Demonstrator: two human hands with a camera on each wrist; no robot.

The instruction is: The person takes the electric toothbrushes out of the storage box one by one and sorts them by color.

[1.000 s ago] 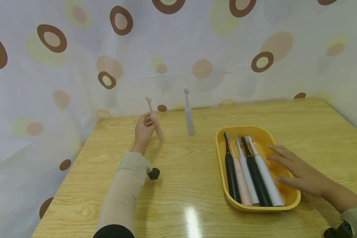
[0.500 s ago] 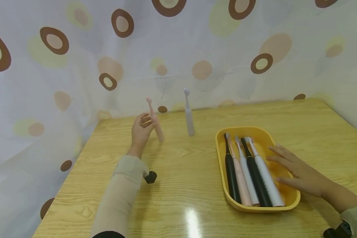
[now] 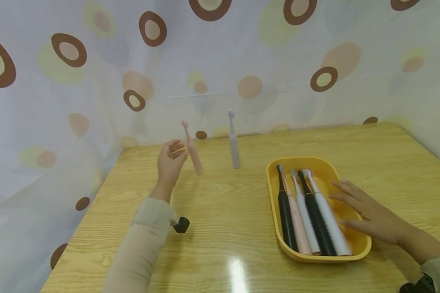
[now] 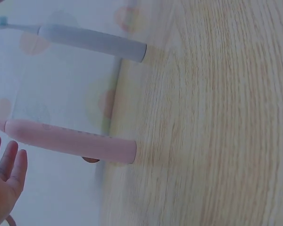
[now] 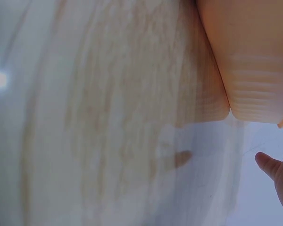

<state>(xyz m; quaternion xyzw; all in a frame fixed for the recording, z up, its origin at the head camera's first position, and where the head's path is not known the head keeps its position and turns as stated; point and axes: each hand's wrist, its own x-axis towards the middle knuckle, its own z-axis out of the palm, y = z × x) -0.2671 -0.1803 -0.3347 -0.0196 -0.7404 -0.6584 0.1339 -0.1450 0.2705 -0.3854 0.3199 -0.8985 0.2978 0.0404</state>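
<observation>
A pink electric toothbrush (image 3: 194,156) stands upright on its base on the table, head up. Just left of it is my left hand (image 3: 170,162), fingers loosely bent and holding nothing. In the left wrist view those fingers (image 4: 18,172) lie beside the brush's handle with a gap showing. To its right a white electric toothbrush (image 3: 234,150) also stands upright. My right hand (image 3: 370,211) spreads its fingers over the right rim of a yellow tray (image 3: 272,203). Inside the tray, several toothbrushes lie side by side: black (image 3: 287,219), pink (image 3: 299,228) and white (image 3: 331,224).
The wooden table (image 3: 212,228) meets a patterned cloth (image 3: 278,53) behind the standing brushes. More of this cloth hangs along the left side. The tray's outer wall (image 5: 254,61) shows in the right wrist view.
My left hand has let go of the pink toothbrush and drawn back to the left. The brush stays standing. My right hand has kept its place at the tray.
</observation>
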